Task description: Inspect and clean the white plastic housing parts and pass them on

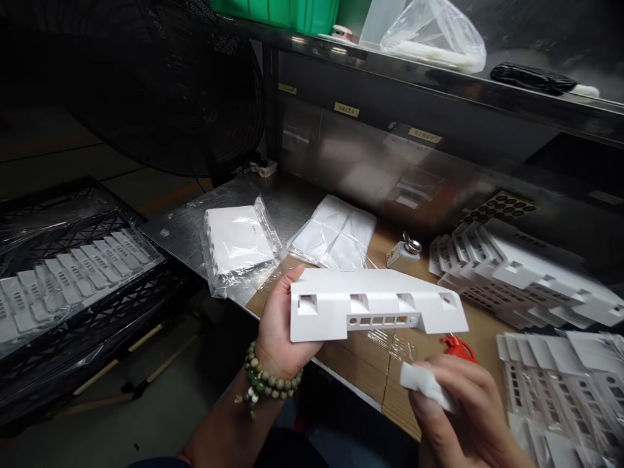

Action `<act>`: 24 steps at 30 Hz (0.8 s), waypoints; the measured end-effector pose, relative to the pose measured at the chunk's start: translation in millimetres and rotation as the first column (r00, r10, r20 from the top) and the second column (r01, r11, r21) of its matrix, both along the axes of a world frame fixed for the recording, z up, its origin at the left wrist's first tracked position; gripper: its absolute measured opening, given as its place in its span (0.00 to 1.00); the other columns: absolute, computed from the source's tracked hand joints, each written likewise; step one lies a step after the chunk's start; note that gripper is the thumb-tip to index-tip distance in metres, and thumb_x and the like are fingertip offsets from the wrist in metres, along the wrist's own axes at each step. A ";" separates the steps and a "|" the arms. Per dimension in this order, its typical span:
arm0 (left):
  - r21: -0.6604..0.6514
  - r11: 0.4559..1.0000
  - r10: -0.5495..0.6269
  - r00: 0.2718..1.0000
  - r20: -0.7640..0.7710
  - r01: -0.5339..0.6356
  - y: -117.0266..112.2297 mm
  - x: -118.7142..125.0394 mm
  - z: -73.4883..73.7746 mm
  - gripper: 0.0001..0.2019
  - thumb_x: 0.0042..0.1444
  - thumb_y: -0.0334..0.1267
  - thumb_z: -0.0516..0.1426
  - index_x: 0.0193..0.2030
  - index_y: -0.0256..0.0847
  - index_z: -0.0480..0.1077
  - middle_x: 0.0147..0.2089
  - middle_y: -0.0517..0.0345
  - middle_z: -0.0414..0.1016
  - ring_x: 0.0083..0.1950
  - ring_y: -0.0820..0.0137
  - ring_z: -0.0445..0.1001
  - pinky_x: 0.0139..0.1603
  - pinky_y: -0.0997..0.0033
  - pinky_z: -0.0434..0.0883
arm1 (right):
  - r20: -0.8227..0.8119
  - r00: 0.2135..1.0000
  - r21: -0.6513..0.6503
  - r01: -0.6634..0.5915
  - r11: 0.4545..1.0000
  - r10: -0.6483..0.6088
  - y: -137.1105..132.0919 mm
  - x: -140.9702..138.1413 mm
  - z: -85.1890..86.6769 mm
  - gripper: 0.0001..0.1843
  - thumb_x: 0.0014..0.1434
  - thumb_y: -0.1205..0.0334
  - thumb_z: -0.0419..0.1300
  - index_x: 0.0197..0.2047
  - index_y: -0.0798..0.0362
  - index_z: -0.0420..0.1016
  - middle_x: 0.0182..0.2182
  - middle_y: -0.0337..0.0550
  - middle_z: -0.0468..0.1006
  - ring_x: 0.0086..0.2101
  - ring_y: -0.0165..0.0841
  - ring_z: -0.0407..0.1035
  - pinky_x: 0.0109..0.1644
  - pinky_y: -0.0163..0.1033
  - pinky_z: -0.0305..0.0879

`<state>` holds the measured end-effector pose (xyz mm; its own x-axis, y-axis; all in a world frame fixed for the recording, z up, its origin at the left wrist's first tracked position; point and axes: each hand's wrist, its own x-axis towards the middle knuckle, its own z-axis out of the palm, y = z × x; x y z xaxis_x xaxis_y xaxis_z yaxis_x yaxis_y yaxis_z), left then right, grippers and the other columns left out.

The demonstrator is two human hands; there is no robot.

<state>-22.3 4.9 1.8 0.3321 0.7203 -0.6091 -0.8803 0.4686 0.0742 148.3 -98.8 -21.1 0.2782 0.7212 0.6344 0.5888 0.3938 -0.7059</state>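
My left hand (283,325) grips the left end of a white plastic housing (326,318), its thumb over the top edge. The housing is tilted so that a row of port cutouts faces me. Pinched in my right hand (463,403) is a folded white wiping cloth (425,385), held below the housing's right end and apart from it. Behind the housing lie a stack of clear plastic bags (336,227) and a small white dispenser bottle (403,252) with a metal top. Red-handled scissors (459,348) show partly beyond my right hand.
A bagged white housing (238,239) lies on the metal table at left. Stacked housings (526,260) and bagged ones (560,383) stand at right. A black crate (92,292) of white parts is at far left. Above runs a shelf (439,91) with a green bin (277,13).
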 end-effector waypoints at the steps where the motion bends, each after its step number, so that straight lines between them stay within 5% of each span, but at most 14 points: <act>1: 0.006 1.000 0.000 1.000 0.008 0.000 0.1 -0.3 -0.9 0.16 0.68 0.41 0.52 0.43 0.29 0.76 0.34 0.46 0.84 0.32 0.58 0.83 0.45 0.54 0.81 | 0.001 1.000 -0.002 -0.013 1.000 0.013 0.1 -4.0 -0.6 0.06 0.61 0.69 0.66 0.41 0.50 0.81 0.37 0.45 0.76 0.39 0.38 0.71 0.38 0.41 0.64; 10: 0.144 0.988 0.057 0.997 0.059 -0.064 -7.4 10.1 1.7 0.18 0.68 0.40 0.50 0.46 0.30 0.78 0.39 0.44 0.85 0.44 0.53 0.84 0.55 0.48 0.78 | 0.115 0.978 -0.013 -0.171 0.985 0.172 14.2 -35.8 -3.9 0.13 0.61 0.73 0.64 0.48 0.51 0.79 0.40 0.45 0.74 0.41 0.35 0.72 0.39 0.39 0.72; 15: 0.218 0.969 0.106 0.992 0.067 -0.118 -14.9 14.7 4.0 0.21 0.67 0.41 0.50 0.57 0.30 0.75 0.46 0.42 0.85 0.48 0.51 0.83 0.57 0.50 0.77 | 0.192 0.973 -0.009 -0.130 0.991 0.129 18.2 -43.6 -8.6 0.14 0.60 0.72 0.65 0.49 0.51 0.79 0.41 0.45 0.73 0.41 0.35 0.71 0.42 0.41 0.73; 24: 0.195 0.976 0.084 0.992 0.092 -0.101 -17.2 14.4 5.0 0.23 0.66 0.41 0.51 0.60 0.29 0.73 0.48 0.42 0.84 0.50 0.51 0.83 0.58 0.51 0.76 | 0.161 0.976 -0.028 -0.142 0.990 0.144 16.0 -45.7 -7.5 0.14 0.61 0.73 0.64 0.49 0.51 0.79 0.41 0.45 0.73 0.40 0.35 0.71 0.42 0.41 0.72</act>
